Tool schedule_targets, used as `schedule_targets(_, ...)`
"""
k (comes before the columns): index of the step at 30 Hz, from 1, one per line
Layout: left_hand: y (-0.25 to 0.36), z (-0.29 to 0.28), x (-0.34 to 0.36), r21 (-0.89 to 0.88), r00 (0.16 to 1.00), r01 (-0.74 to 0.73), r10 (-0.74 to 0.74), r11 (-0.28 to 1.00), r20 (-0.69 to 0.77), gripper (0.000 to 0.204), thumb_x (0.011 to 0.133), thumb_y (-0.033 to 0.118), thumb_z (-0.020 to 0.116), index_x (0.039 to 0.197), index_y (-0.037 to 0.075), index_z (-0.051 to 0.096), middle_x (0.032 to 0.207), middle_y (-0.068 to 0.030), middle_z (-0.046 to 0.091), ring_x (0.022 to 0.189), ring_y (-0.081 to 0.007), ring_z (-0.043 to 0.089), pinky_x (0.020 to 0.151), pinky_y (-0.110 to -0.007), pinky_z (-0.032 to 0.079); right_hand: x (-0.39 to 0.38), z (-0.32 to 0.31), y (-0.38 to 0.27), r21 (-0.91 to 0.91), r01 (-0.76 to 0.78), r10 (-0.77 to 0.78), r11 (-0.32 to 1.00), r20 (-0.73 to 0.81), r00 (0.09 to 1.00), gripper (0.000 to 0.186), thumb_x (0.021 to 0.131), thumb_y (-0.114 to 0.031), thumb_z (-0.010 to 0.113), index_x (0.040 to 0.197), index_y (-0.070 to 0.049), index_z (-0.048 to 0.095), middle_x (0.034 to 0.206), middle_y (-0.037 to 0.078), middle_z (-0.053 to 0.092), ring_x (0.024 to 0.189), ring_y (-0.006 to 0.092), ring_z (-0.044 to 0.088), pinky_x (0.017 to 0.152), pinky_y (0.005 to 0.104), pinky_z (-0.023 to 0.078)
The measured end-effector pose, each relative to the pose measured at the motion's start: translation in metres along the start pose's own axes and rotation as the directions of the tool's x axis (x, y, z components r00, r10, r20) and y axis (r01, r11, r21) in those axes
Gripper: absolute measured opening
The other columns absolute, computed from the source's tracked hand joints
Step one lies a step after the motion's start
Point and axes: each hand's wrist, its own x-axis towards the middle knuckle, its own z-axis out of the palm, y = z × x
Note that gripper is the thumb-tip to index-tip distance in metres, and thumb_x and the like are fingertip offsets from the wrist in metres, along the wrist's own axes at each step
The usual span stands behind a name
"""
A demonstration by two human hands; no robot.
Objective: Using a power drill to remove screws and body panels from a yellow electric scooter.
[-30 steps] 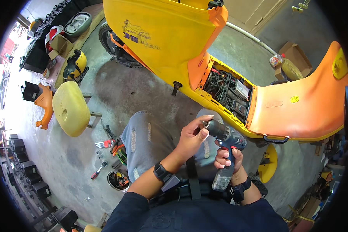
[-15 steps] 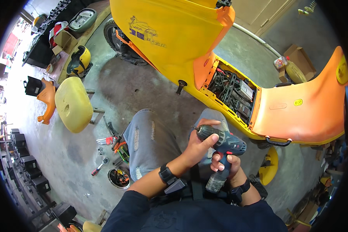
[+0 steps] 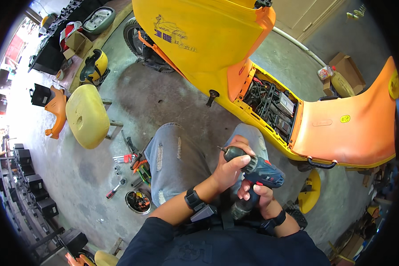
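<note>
A dark blue cordless drill point(image 3: 267, 174) with a black chuck is held over my lap, its bit pointing up and left. My left hand point(image 3: 230, 168) is wrapped round the chuck end. Around the drill's grip, near the red trigger, my right hand point(image 3: 260, 195) is closed. The lower end of the grip tilts down toward my belt. In front of my knees stands a yellow and orange scooter point(image 3: 199, 53) with its orange seat point(image 3: 341, 128) swung open. Wiring and boxy parts point(image 3: 272, 104) show in the exposed compartment.
On the floor left of my legs lie a ratchet point(image 3: 115, 188), a hex key set point(image 3: 124, 158), pliers point(image 3: 139, 165) and a round metal dish point(image 3: 138, 201) of small parts. A stool with a yellow seat point(image 3: 88, 116) stands beyond. A yellow helmet point(image 3: 94, 66) sits farther back.
The drill's grip has tilted, its lower end shifting toward my body and left. Both hands still hold it. The whole view has shifted slightly.
</note>
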Motion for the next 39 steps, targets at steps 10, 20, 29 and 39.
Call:
schedule_targets(10,-0.001,-0.004,0.001,0.231,0.997,-0.063,0.053,0.971,0.048,0.038,0.093,0.039,0.056,0.11,0.006,0.059,0.102,-0.004,0.045,0.09,-0.0154,0.051,0.081,-0.031,0.044,0.003,0.002,-0.001,0.036,0.014,-0.013,0.999,-0.045,0.999,0.053,0.079,-0.025,0.068,0.123,0.0,0.05,0.09,0.006,0.063,0.063,0.0156,0.057,0.07,0.0346,0.047)
schedule_targets(20,0.005,-0.007,0.007,0.235,0.986,-0.162,0.147,0.959,0.08,0.074,0.1,0.064,0.023,0.137,0.005,0.047,0.105,-0.0028,0.04,0.095,-0.0156,0.048,0.083,-0.029,0.044,0.009,-0.02,-0.001,0.488,-0.151,0.05,0.86,0.213,0.976,0.065,0.085,-0.024,0.064,0.138,0.001,0.035,0.097,0.006,0.063,0.062,0.0116,0.056,0.067,0.0328,0.046)
schedule_targets(29,0.012,-0.015,0.013,0.177,0.974,-0.145,0.109,0.973,0.201,0.067,0.102,0.058,0.022,0.086,0.008,0.063,0.104,-0.0048,0.037,0.099,-0.0187,0.042,0.098,-0.036,0.035,0.008,-0.034,0.001,0.656,-0.325,0.115,0.681,0.342,0.933,0.069,0.085,-0.021,0.063,0.142,0.001,0.031,0.099,0.006,0.06,0.064,0.0108,0.056,0.07,0.0335,0.048)
schedule_targets(39,0.012,-0.01,0.022,0.278,0.988,-0.153,0.138,0.948,0.071,0.064,0.101,0.06,0.027,0.098,0.006,0.061,0.098,-0.0045,0.041,0.092,-0.0175,0.045,0.089,-0.032,0.038,0.009,-0.032,-0.005,0.645,-0.231,0.049,0.728,0.288,0.956,0.07,0.084,-0.021,0.063,0.143,0.002,0.032,0.099,0.006,0.058,0.065,0.0116,0.055,0.071,0.0338,0.047)
